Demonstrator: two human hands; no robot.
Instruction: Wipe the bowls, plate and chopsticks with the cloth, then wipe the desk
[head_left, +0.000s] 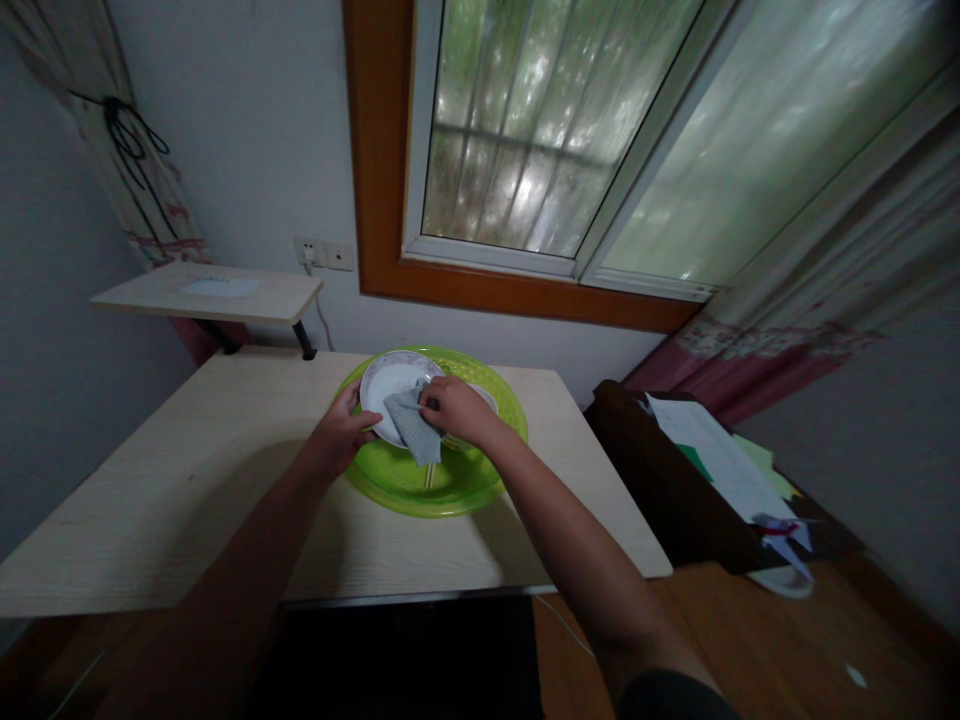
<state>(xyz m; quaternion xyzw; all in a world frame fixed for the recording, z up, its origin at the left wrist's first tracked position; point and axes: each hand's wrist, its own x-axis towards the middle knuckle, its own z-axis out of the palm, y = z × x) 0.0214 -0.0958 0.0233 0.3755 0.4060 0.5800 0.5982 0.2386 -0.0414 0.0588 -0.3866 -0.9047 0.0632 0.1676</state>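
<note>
On my feed's left, a flat, pale shelf [210,292] stands on dark legs on the wood-grained table [225,530]. Right of it, the left hand [346,428] grips the plate [386,378] by its left rim, thumb over the edge, the other fingers mostly hidden behind. The plate is round, white and smooth, patterned along the rim, and I see it tilted above the tray. The cloth [414,425] lies across its right part, right at the right fingertips, so that hand is nearer; its longer run slopes down and slightly right, past the rim. It looks grey, limp and textured. Thin sticks [429,476] show below it. The right hand [459,408] pinches the cloth, fingers bunched. Beyond, I make out a half-hidden white dish [486,397]; the glossy green tray [480,490] reaches furthest right.
</note>
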